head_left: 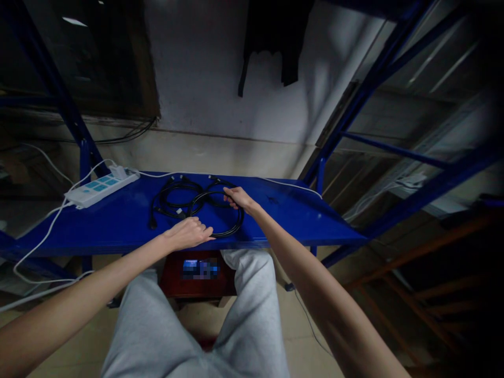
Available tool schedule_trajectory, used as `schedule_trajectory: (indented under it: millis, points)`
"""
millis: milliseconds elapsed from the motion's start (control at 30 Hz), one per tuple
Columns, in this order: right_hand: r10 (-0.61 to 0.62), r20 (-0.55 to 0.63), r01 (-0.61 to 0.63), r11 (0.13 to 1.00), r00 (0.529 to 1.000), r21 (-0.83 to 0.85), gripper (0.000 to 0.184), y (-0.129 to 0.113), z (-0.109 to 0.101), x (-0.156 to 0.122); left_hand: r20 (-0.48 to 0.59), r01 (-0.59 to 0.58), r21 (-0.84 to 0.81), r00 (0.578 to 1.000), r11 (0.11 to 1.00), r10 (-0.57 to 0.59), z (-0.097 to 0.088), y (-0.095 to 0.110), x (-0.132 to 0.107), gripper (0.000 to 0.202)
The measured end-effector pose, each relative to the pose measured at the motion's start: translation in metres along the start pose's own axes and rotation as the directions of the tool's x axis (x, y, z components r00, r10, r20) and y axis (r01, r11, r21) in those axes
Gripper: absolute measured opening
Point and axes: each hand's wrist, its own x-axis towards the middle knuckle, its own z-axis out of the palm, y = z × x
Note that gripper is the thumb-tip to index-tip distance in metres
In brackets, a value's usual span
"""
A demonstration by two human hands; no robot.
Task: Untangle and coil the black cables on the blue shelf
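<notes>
Coiled black cables [179, 202] lie on a blue shelf board [283, 215] in front of me. My left hand [188, 233] rests at the near edge of the board, fingers curled and pinching the near side of one cable loop. My right hand [237, 198] is closed on the far side of the same loop [232, 229]. The other cable coils lie just left of my hands, with plugs showing among them.
A white power strip [101, 185] with a white cord lies at the board's back left. Blue rack uprights [356, 100] stand on both sides. A dark red stool with a phone [199, 269] sits between my knees. A dark garment hangs on the wall.
</notes>
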Motion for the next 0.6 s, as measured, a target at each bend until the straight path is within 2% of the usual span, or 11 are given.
schedule_trajectory:
  millis: [100,233,300,367,433,500,533,600]
  points:
    - [-0.042,-0.066,0.043,0.999,0.997,0.014,0.044,0.006,0.001,0.001,-0.022,-0.010,0.040,1.000,0.999,0.010,0.004,0.000,0.004,0.037]
    - [0.038,-0.049,-0.031,0.990,0.998,0.140,0.045,0.008,0.006,0.005,-0.010,-0.026,0.077,1.000,0.997,0.026,0.011,0.001,0.009,0.038]
    - [0.067,-0.061,-0.058,0.989,0.996,0.136,0.046,0.008,0.008,0.011,-0.012,-0.019,0.064,1.000,0.998,0.020,0.012,0.003,0.013,0.039]
    - [0.049,-0.128,-0.038,0.995,0.991,0.090,0.043,0.008,0.005,0.017,-0.018,0.017,0.040,1.000,0.999,-0.016,0.013,0.005,0.016,0.040]
    - [-0.009,-0.247,0.009,1.000,0.969,0.000,0.035,0.011,-0.007,0.022,-0.018,0.097,0.021,0.995,0.995,-0.096,0.012,0.007,0.019,0.040]
    - [-0.087,-0.370,0.036,0.989,0.925,-0.144,0.022,0.017,-0.027,0.023,0.000,0.192,0.017,0.981,0.981,-0.192,0.011,0.009,0.020,0.040]
    - [-0.127,-0.414,0.035,0.974,0.902,-0.224,0.022,0.021,-0.040,0.022,0.013,0.234,0.016,0.972,0.972,-0.234,0.011,0.010,0.021,0.040]
    - [-0.193,-0.497,-0.004,0.930,0.846,-0.369,0.033,0.028,-0.070,0.017,0.036,0.291,0.004,0.956,0.957,-0.291,0.011,0.013,0.022,0.041]
